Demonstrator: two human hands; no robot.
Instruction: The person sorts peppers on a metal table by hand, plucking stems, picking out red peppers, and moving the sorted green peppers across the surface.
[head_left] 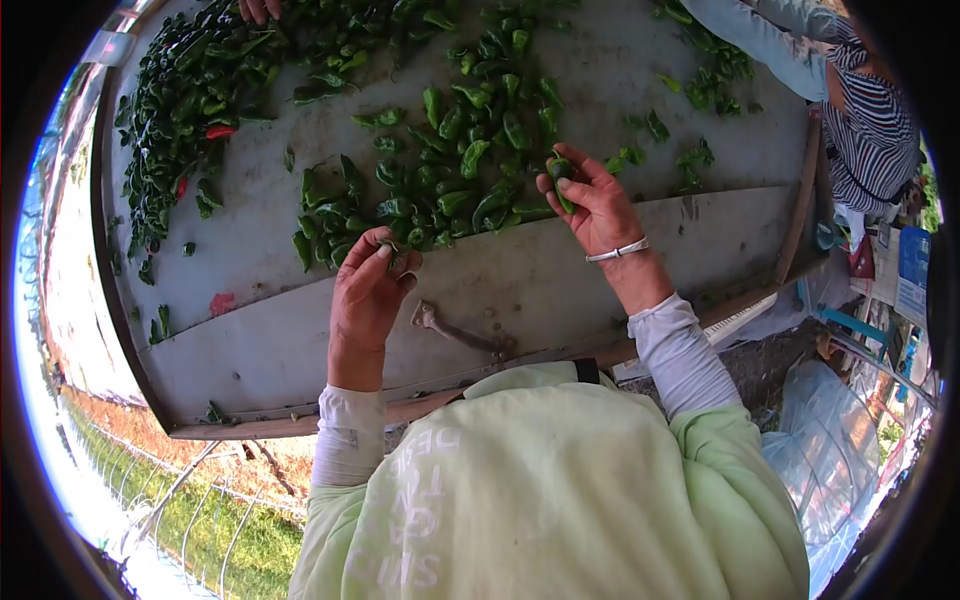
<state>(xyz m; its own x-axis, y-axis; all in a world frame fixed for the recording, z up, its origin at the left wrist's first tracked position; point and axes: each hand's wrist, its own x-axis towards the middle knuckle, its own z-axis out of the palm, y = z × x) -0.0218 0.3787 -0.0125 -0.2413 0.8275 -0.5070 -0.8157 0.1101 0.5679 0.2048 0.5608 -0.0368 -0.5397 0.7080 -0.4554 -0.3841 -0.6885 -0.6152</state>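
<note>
Raised over the near part of the metal-topped table (560, 270), my right hand (605, 215) is closed on a green pepper (560, 172), held between thumb and fingers. A bracelet circles that wrist. My left hand (365, 295) is pinched closed at the near edge of the pepper pile, with something small and greenish at its fingertips that I cannot make out. Between and beyond both hands lies a loose pile of green peppers (450, 180).
A larger heap of green peppers (185, 95) with a few red ones covers the table's far left. Another person's hand (260, 8) reaches in there. At the right stands a person in striped clothing (870, 130). A curved handle-like piece (455, 330) lies near the front edge.
</note>
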